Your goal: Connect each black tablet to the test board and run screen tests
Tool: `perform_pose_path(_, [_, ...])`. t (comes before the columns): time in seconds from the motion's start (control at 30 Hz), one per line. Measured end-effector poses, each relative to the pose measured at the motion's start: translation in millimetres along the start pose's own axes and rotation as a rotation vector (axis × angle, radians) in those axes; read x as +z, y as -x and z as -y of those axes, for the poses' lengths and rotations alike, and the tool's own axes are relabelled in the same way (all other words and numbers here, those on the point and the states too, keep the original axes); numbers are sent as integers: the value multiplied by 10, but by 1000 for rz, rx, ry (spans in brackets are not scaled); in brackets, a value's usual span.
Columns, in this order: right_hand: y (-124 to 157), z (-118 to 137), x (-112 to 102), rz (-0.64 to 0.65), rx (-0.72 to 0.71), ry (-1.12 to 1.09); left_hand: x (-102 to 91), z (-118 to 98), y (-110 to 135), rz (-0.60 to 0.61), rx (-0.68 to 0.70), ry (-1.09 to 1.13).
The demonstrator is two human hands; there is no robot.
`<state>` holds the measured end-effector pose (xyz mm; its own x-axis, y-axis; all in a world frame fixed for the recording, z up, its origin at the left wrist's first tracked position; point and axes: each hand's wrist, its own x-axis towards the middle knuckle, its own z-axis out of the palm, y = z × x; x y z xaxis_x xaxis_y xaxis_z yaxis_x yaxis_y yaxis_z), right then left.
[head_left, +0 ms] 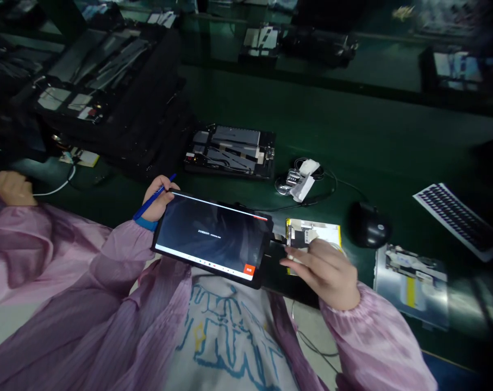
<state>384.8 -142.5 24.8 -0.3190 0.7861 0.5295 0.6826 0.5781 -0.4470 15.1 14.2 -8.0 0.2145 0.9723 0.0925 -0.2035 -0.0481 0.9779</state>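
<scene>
My left hand (158, 196) grips the upper left corner of a black tablet (213, 233), with a blue pen (154, 196) held along the same hand. The tablet's screen is lit dark, with a line of small text and a red square in its lower right corner. My right hand (331, 271) is just right of the tablet, thumb and forefinger pinched together. A small pale piece shows at the fingertips, too small to name. Under and behind this hand lies a flat battery pack (322, 229) with yellow edges, partly hidden.
An opened device with exposed parts (232, 149) lies ahead of the tablet, near a bundle of cables (299, 179). To the right are a black mouse (368, 224), a label sheet (458, 217) and a metal panel (411, 285). Stacked devices (95, 70) and another person's hand (14, 188) are left.
</scene>
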Motion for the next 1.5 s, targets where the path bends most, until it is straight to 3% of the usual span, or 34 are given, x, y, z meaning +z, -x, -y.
perform_pose_path(0.1, [-139, -162, -55, -19, 212, 256, 14, -2, 3, -7, -4, 20])
perform_pose_path(0.17, [-291, -266, 3, 17, 264, 438, 18, -2, 8, -9, 3, 24])
perform_pose_path(0.23, [-462, -348, 139, 149, 190, 498, 14, -1, 12, -9, 9, 19])
perform_pose_path(0.33, [-703, -433, 393, 376, 45, 419, 0, 0, 16, -10, 15, 9])
perform_pose_path(0.43, [-867, -492, 531, 451, 9, 325, -7, -3, 19, -1, 18, 12])
perform_pose_path(0.53, [-895, -492, 446, 366, 113, 220, -2, -9, 22, -1, 15, 21])
perform_pose_path(0.67, [-726, -332, 127, 112, 534, -125, 17, -24, 5, -3, 13, 15])
perform_pose_path(0.73, [-596, -204, 1, 58, 674, -308, 29, -35, -13, 11, 17, 8])
perform_pose_path(0.83, [-395, -35, -54, 77, 693, -581, 54, -59, -35, 12, 33, -5])
perform_pose_path(1.0, [-123, 87, 79, 82, 682, -940, 105, -96, -48, -15, 44, -44])
perform_pose_path(1.2, [19, 140, 227, 85, 802, -890, 117, -88, -74, -6, 87, -69])
perform_pose_path(1.33, [71, 147, 290, 14, 836, -846, 114, -81, -77, 15, 98, -84])
perform_pose_path(1.5, [105, 127, 377, -38, 926, -963, 115, -80, -64, 31, 116, -104])
